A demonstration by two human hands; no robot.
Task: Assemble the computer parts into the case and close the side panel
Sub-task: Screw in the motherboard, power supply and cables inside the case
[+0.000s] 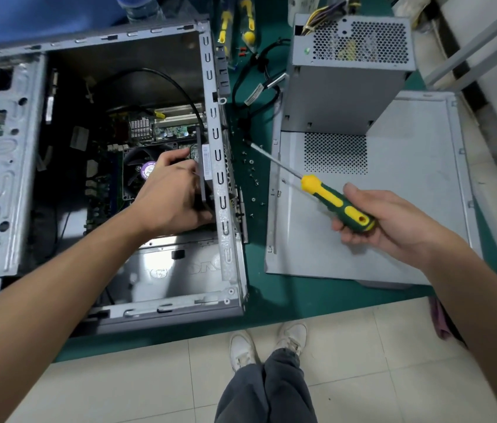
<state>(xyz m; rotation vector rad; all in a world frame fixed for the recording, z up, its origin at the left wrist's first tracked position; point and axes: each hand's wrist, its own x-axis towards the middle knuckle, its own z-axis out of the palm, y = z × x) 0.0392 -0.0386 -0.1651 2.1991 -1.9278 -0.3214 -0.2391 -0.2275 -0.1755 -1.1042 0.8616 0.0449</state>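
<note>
The open grey computer case (222, 166) lies on its side on the green mat, motherboard (167, 129) and CPU fan (137, 169) showing inside. My left hand (171, 193) reaches into the case and grips a dark flat part (200, 154) held upright against the case's rear wall. My right hand (384, 221) holds a green-and-yellow screwdriver (335, 201) by its handle; the tip points at loose screws (250, 166) on the mat. The grey side panel (393, 190) lies flat to the right. The power supply (347, 77) stands on the panel's far end.
Black cables (259, 83) lie between the case and the power supply. More yellow-handled tools (248, 22) rest at the back of the mat. A plastic bottle (140, 7) stands behind the case. The table's front edge runs above my feet and the tiled floor.
</note>
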